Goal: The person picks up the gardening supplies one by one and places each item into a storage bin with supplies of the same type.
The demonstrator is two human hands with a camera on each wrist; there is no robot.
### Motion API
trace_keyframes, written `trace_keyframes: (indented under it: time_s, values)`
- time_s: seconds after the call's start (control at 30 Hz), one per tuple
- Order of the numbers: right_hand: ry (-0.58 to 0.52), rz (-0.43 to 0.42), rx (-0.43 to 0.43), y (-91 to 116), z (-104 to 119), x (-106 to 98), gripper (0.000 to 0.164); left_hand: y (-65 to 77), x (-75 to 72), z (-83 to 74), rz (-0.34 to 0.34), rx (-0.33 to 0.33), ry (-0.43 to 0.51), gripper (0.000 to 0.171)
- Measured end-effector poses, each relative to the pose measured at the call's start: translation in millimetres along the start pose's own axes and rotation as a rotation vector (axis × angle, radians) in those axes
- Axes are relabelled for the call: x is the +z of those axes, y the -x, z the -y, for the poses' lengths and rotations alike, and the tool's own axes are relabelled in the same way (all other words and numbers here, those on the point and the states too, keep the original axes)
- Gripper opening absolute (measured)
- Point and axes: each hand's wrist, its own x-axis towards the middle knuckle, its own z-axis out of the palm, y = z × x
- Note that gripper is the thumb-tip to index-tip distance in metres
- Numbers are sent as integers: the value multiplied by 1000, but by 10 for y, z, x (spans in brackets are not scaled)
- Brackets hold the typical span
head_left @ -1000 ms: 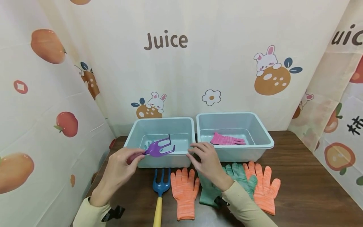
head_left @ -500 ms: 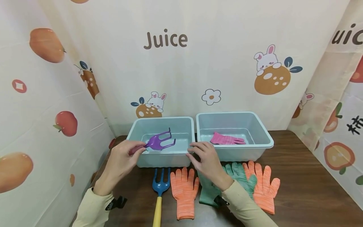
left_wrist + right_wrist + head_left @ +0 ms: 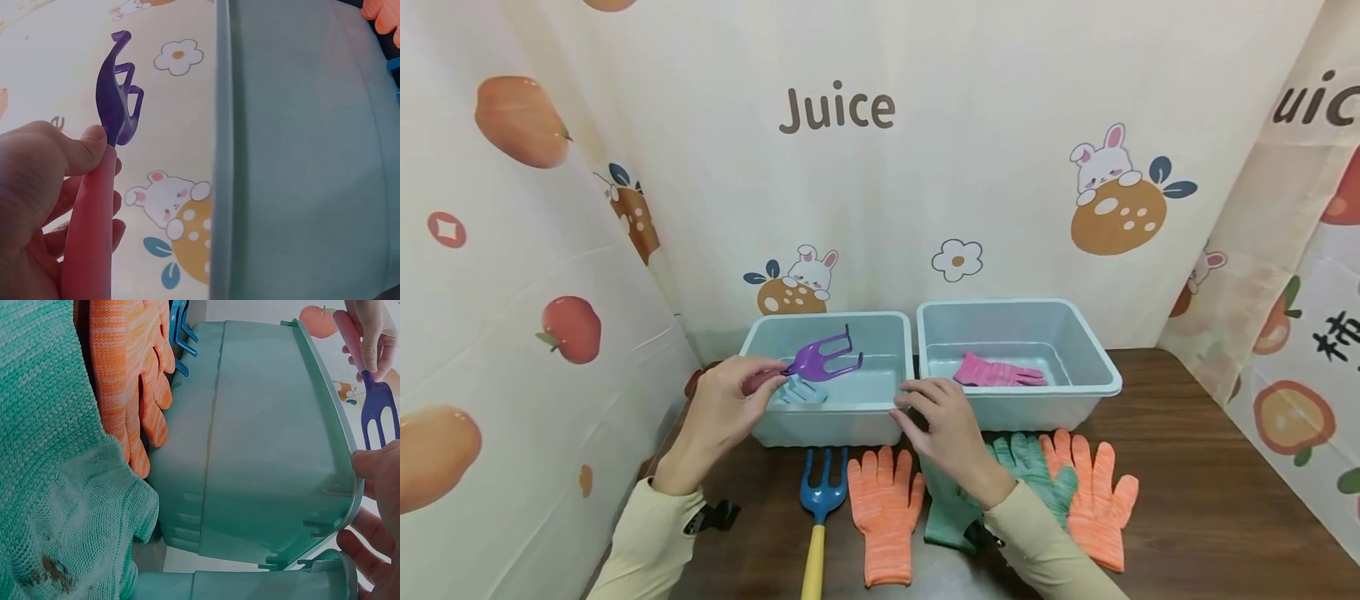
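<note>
My left hand point(image 3: 718, 417) grips the pink handle of a purple three-pronged hand cultivator point(image 3: 816, 360). Its prongs hang over the left light-blue bin point(image 3: 887, 327), pointing right. In the left wrist view, thumb and fingers wrap the handle point(image 3: 90, 219). My right hand point(image 3: 943, 425) holds the front right corner of that same bin, thumb against the front rim and fingers over the side rim, as the right wrist view also shows. Below the cultivator, a pale blue item point(image 3: 802, 391) lies in the bin, partly hidden by the front wall and my left hand.
A second light-blue bin point(image 3: 1093, 350) stands at right with a pink glove point(image 3: 998, 372) inside. In front lie a blue hand fork point(image 3: 822, 498) with yellow handle, an orange glove point(image 3: 886, 521), a green glove point(image 3: 1037, 471) partly under my right arm, and another orange glove point(image 3: 1101, 508).
My left hand has moved slightly up and away from me, carrying the cultivator farther over the left bin. More of the pale blue item shows now. My right hand has stayed at the corner.
</note>
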Motion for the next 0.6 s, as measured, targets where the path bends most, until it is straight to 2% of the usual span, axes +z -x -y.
trace_keyframes:
  time_s: [0.3, 0.6]
  values:
    - [0, -16, -12, 1, -14, 0, 18, -32, 73, 77, 27, -27, -6, 25]
    - [1, 5, 5, -1, 6, -9, 17, -57, 167, 181, 47, -44, 22, 24]
